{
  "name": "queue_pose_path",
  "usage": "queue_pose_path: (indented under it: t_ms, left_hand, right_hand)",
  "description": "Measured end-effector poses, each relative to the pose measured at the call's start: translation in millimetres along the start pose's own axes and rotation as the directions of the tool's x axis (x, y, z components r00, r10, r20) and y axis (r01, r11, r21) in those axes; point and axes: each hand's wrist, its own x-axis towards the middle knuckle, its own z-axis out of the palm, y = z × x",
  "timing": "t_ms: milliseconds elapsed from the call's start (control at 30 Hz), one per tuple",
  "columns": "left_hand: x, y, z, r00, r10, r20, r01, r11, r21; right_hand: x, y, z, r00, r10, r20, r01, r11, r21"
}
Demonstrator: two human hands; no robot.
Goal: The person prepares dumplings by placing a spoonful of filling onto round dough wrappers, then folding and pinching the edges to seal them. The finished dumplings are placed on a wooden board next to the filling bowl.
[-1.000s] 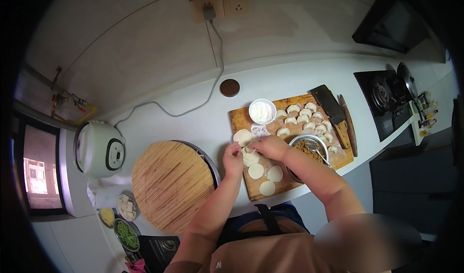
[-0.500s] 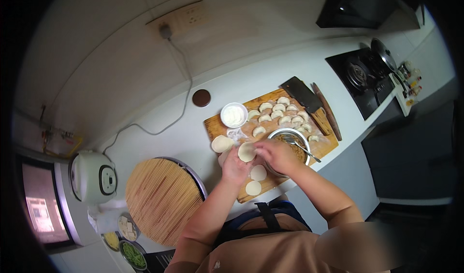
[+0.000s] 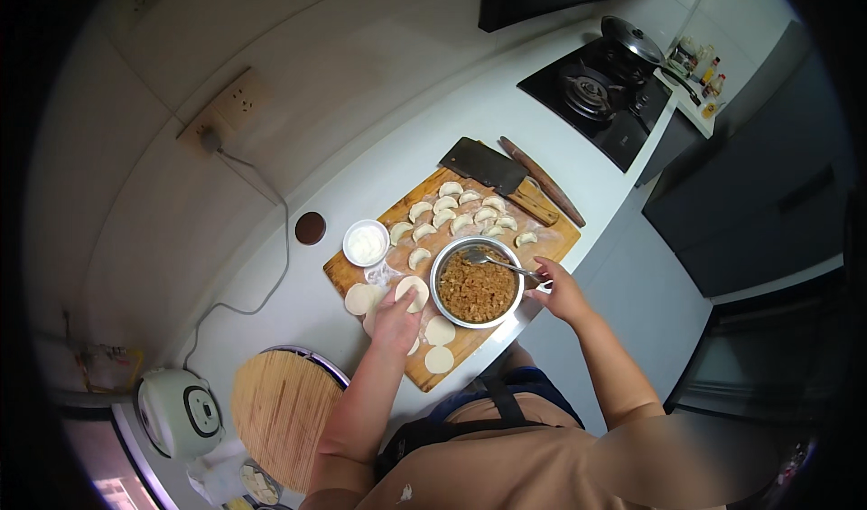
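Note:
In my left hand [image 3: 395,326] a round dumpling wrapper [image 3: 412,294] lies, held by the closed fingers and thumb. My right hand [image 3: 564,295] is at the right rim of a steel bowl [image 3: 434,286], thumb and fingers apart around the handle end of a metal spoon [image 3: 508,265]; no firm grip shows. The spoon leans in the brown minced filling [image 3: 475,293]. Loose wrappers [image 3: 440,331] lie beside the bowl, and more wrappers [image 3: 358,299] sit left of my left hand. Several folded dumplings [image 3: 445,204] rest behind the bowl on the floured wooden board [image 3: 426,374].
A white bowl of flour [image 3: 366,243] stands at the board's left edge. A cleaver [image 3: 484,164] lies on the board's far side, a rolling pin [image 3: 543,182] beyond it. A round slatted mat [image 3: 282,412], rice cooker [image 3: 180,411] and gas stove [image 3: 591,97] flank the counter.
My right hand has moved from the wrapper out to the spoon handle, uncovering the filling. The left hand still holds the wrapper. The whole view has swung toward the right.

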Motion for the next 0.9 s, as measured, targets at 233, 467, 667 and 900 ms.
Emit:
queue_pose_path:
  t_ms: [233, 467, 667, 900]
  left_hand:
    - [3.7, 0.4, -2.7, 0.999, 0.006, 0.039, -0.007, 1.000, 0.017]
    - [-18.3, 15.7, 11.7, 0.977, -0.085, 0.197, 0.107, 0.989, -0.103]
    - [-23.6, 15.3, 6.3, 0.974, -0.014, 0.228, 0.036, 0.995, -0.093]
    - [-27.0, 1.4, -3.3, 1.000, -0.016, 0.020, 0.015, 0.997, 0.074]
  right_hand:
    - [18.6, 3.6, 15.7, 0.998, 0.035, -0.054, -0.040, 0.994, -0.104]
    - [23.9, -47.1, 21.7, 0.966, -0.243, -0.091, 0.247, 0.968, 0.044]
    - [34.8, -66.8, 35.1, 0.941, -0.333, -0.054, 0.331, 0.943, -0.041]
    - [27.3, -71.5, -10.9, 0.974, -0.209, -0.084, 0.207, 0.978, -0.035]
